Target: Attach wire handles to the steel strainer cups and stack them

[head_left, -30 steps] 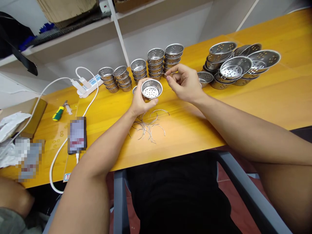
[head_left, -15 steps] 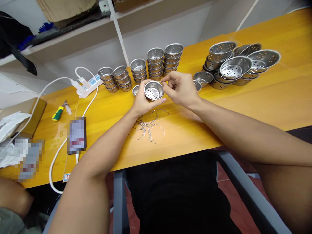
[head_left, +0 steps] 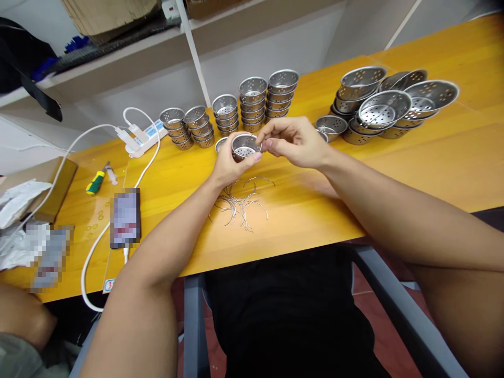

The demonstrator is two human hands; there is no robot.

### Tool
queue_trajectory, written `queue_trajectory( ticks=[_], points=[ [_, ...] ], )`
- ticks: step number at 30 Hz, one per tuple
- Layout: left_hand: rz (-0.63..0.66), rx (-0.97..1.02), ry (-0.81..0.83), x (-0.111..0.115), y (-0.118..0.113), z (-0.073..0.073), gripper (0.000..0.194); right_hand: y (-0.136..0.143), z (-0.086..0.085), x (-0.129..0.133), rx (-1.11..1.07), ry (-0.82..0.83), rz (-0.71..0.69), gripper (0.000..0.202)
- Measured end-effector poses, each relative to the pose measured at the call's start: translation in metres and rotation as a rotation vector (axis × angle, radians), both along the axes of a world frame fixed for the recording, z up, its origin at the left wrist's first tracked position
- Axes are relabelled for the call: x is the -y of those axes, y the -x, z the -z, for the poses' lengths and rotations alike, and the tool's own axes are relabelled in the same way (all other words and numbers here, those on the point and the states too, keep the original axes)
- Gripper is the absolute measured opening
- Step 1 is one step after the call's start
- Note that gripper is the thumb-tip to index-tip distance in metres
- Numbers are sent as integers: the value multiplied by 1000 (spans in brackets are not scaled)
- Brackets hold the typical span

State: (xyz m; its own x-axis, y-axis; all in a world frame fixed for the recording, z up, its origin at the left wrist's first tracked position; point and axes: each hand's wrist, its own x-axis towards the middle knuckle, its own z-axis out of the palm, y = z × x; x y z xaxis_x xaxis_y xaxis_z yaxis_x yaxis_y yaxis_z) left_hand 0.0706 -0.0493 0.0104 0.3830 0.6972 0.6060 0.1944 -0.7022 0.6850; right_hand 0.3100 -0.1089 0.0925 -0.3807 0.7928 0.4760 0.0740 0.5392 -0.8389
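My left hand (head_left: 229, 165) is wrapped round a small metal cup with holes (head_left: 245, 147), its mouth facing up and its thumb along the near side. At the cup's right rim, the thumb and forefinger of my right hand (head_left: 292, 140) are pinched together. Whatever sits between those fingertips is too small to make out. Below the cup, a loose pile of thin curved metal wires (head_left: 239, 206) lies on the table. Another small cup (head_left: 220, 144) shows partly behind my left hand.
Stacks of perforated cups (head_left: 252, 100) line the back of the wooden table (head_left: 315, 220). Larger perforated bowls (head_left: 384, 110) are stacked at right. To the left are a power strip (head_left: 146, 139), a charging phone (head_left: 125, 218) with a white cable, and a green-yellow screwdriver (head_left: 95, 182).
The cup has tipped slightly, so less of its inside shows. My right hand's fingertips have come in over the rim and turned a little. The wires lie as before.
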Motion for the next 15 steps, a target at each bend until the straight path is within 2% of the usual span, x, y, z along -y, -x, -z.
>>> queue_trajectory(
  ticks=[2, 6, 9, 15],
  points=[
    [18, -7, 33, 0, 1, -2, 100, -8, -4, -3, 21, 12, -64, 53],
    [36, -8, 21, 0, -1, 1, 101, -11, -6, -4, 9, 59, -95, 65],
    [34, -21, -30, -1, -3, 5, 101, -8, -4, -3, -26, 93, -103, 66],
    [11, -50, -81, -7, 0, 9, 86, -5, 1, -7, -21, 112, -121, 61]
  ],
)
